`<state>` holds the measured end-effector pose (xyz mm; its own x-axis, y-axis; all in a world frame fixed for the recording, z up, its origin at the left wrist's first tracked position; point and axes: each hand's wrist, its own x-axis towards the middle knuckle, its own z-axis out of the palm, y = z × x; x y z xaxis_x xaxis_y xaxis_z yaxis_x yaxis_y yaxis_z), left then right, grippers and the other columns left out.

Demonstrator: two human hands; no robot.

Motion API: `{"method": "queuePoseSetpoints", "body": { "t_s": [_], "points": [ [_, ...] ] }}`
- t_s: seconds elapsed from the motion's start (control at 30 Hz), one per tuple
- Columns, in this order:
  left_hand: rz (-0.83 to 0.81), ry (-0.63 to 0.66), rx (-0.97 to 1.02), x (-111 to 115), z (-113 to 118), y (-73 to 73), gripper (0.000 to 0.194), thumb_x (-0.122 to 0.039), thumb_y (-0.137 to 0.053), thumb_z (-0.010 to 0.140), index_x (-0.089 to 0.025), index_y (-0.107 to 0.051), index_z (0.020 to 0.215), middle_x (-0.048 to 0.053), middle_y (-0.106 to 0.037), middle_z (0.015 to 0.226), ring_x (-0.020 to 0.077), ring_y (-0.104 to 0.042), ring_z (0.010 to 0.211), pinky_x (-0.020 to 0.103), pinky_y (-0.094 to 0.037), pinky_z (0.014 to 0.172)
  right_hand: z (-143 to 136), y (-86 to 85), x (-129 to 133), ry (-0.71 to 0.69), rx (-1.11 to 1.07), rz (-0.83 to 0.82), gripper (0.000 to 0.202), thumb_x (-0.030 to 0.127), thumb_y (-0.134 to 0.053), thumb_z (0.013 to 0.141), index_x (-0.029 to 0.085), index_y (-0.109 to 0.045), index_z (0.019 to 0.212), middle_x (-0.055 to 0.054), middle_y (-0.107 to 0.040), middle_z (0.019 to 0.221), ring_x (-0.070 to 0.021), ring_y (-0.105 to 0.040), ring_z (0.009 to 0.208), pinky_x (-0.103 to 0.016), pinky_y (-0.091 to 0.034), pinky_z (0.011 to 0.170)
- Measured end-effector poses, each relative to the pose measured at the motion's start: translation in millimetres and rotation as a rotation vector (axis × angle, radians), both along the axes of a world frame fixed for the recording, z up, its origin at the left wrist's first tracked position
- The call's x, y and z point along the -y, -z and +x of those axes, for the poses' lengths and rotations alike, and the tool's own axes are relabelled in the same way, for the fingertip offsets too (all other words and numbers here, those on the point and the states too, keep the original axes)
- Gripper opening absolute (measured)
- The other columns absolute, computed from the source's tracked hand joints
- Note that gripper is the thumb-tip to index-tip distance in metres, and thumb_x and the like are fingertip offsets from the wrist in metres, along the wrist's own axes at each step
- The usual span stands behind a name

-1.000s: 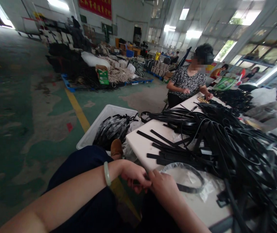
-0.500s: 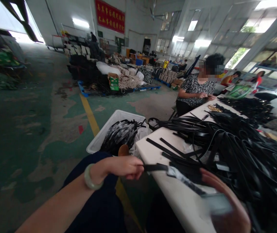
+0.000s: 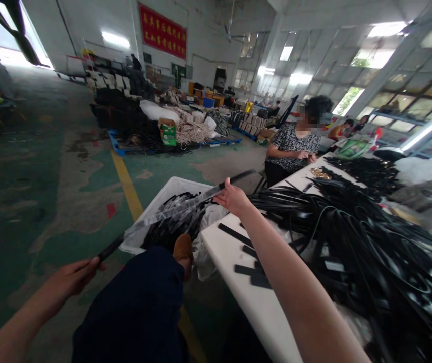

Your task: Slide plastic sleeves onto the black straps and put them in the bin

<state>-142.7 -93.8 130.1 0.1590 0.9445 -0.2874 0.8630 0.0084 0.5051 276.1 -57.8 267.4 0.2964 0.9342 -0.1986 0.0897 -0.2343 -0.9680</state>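
Note:
A long black strap (image 3: 170, 214), its middle covered in clear plastic film, is stretched slantwise between my two hands. My left hand (image 3: 74, 276), low at the left, is closed on the strap's near end. My right hand (image 3: 234, 197) reaches past the table corner and pinches the strap near its far end, whose tip sticks out beyond the fingers. Below the strap stands a white plastic bin (image 3: 135, 246) with many similar film-covered straps (image 3: 165, 222) lying in it. Short black strips (image 3: 234, 234) lie on the white table (image 3: 216, 252), partly hidden by my right forearm.
A big tangled heap of black straps (image 3: 352, 247) covers the table's right side. Across the table corner sits a co-worker (image 3: 295, 143), handling something small. My knee (image 3: 132, 302) is below the strap. Loaded blue pallets (image 3: 115, 143) stand farther back on the floor.
My left hand has moved left and toward me with the strap. My right hand has swung from the table's right side to the strap's far end. The strap now spans the bin.

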Motion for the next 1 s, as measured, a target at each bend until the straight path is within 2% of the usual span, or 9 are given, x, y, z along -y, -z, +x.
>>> {"method": "queuePoseSetpoints", "body": {
  "t_s": [0.07, 0.13, 0.23, 0.3, 0.43, 0.57, 0.73, 0.9, 1.0],
  "points": [
    [-0.003, -0.052, 0.065, -25, 21, -1.2, 0.058, -0.06, -0.022, 0.09, -0.02, -0.063, 0.1, 0.006, -0.071, 0.076, 0.0269, -0.068, 0.076, 0.033, -0.053, 0.062, 11, -5.5, -4, 0.067, 0.132, 0.017, 0.039, 0.041, -0.036, 0.1, 0.01, -0.053, 0.117, -0.015, -0.066, 0.113, -0.0167, -0.067, 0.098, -0.031, -0.055, 0.083],
    [0.106, -0.12, 0.006, -54, 41, -7.7, 0.053, -0.057, -0.029, 0.09, -0.016, -0.055, 0.112, 0.008, -0.071, 0.099, 0.0316, -0.064, 0.104, 0.037, -0.053, 0.08, 27, 1.0, 32, 0.099, 0.265, 0.03, 0.038, 0.037, -0.051, 0.093, 0.011, -0.054, 0.12, -0.017, -0.06, 0.126, -0.0226, -0.059, 0.117, -0.038, -0.047, 0.098],
    [0.308, -0.065, -0.088, -87, 73, -27.1, 0.061, -0.057, -0.036, 0.09, -0.008, -0.042, 0.127, 0.016, -0.061, 0.125, 0.0351, -0.052, 0.123, 0.041, -0.045, 0.097, 53, 39.2, 144, 0.132, 0.46, 0.024, 0.053, 0.025, -0.073, 0.074, 0.014, -0.057, 0.123, -0.015, -0.043, 0.148, -0.0321, -0.026, 0.143, -0.049, -0.02, 0.116],
    [0.334, 0.121, -0.063, -94, 103, -46.5, 0.059, -0.052, -0.037, 0.092, -0.007, -0.042, 0.13, 0.017, -0.056, 0.132, 0.031, -0.055, 0.12, 0.038, -0.044, 0.099, 69, 79.5, 232, 0.26, 0.793, -0.075, 0.064, 0.03, -0.068, 0.078, 0.011, -0.049, 0.135, -0.019, -0.027, 0.156, -0.038, -0.011, 0.146, -0.058, -0.012, 0.115],
    [0.249, 0.668, 0.029, -53, 191, -95.5, 0.053, -0.048, -0.05, 0.09, -0.018, -0.05, 0.133, 0.01, -0.055, 0.137, 0.0286, -0.053, 0.121, 0.039, -0.036, 0.106, 78, 161.4, 359, 0.355, 1.208, -0.347, 0.08, 0.047, -0.052, 0.087, -0.003, -0.029, 0.146, -0.03, -0.03, 0.15, -0.0405, -0.022, 0.142, -0.058, -0.03, 0.11],
    [0.127, 1.199, 0.2, 30, 286, -129.7, 0.045, -0.036, -0.059, 0.088, -0.024, -0.055, 0.131, 0.007, -0.057, 0.135, 0.0255, -0.051, 0.124, 0.035, -0.032, 0.109, 57, 207.6, 397, 0.234, 1.289, -0.232, 0.076, 0.033, -0.053, 0.087, 0.005, -0.024, 0.151, -0.022, -0.028, 0.154, -0.0357, -0.027, 0.142, -0.052, -0.036, 0.11],
    [-0.026, 1.562, 0.354, 105, 353, -101.9, 0.045, -0.02, -0.072, 0.077, -0.02, -0.061, 0.121, 0.01, -0.061, 0.125, 0.0259, -0.056, 0.116, 0.033, -0.041, 0.102, 40, 207.3, 403, 0.251, 1.247, -0.071, 0.072, -0.002, -0.028, 0.084, 0.027, -0.028, 0.151, -0.005, -0.049, 0.145, -0.0208, -0.045, 0.134, -0.041, -0.045, 0.106],
    [-0.087, 1.571, 0.43, 116, 362, -51.0, 0.049, -0.019, -0.073, 0.076, -0.018, -0.06, 0.123, 0.013, -0.059, 0.13, 0.0257, -0.055, 0.12, 0.035, -0.041, 0.105, 57, 165.8, 400, 0.386, 1.289, -0.18, 0.072, 0.039, -0.053, 0.09, 0.013, -0.024, 0.151, -0.019, -0.028, 0.155, -0.0368, -0.026, 0.142, -0.056, -0.039, 0.106],
    [-0.052, 1.475, 0.455, 111, 359, -37.8, 0.049, -0.018, -0.069, 0.079, -0.016, -0.058, 0.127, 0.015, -0.057, 0.132, 0.0258, -0.051, 0.125, 0.037, -0.037, 0.109, 62, 154.9, 396, 0.316, 1.275, -0.306, 0.071, 0.041, -0.054, 0.089, 0.007, -0.032, 0.147, -0.022, -0.034, 0.151, -0.037, -0.031, 0.14, -0.057, -0.035, 0.108]
  ]
}}
